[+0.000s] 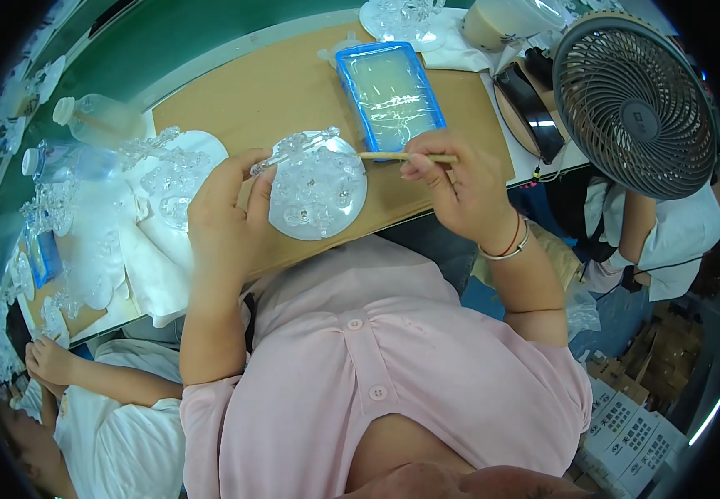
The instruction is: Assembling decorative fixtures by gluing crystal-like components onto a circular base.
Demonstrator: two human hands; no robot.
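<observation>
Pink shirt [360, 349] fills the near ground, drawn right up to the bench, and over its far edge both hands are busy! Left hand [228, 195] has thumb and finger pinched on a clear piece [262, 165] at the plate's left rim, a light grip that seems meant to steady something small and slippery. Across from it, right hand [470, 187] is closed around a thin stick [389, 155], held well back from the tip like a pen, presumably for fine control; the tip points at the plate's right rim, contact too fine to call. And the plate [350, 214] sits squarely between the two, on the cardboard [243, 104], more clear bits spread over it, likely so both hands reach them easily. Just behind, the blue tray [350, 91] lies close to the right hand, handy, it seems. Off right, the fan [638, 116] faces the bench, probably for cooling.
</observation>
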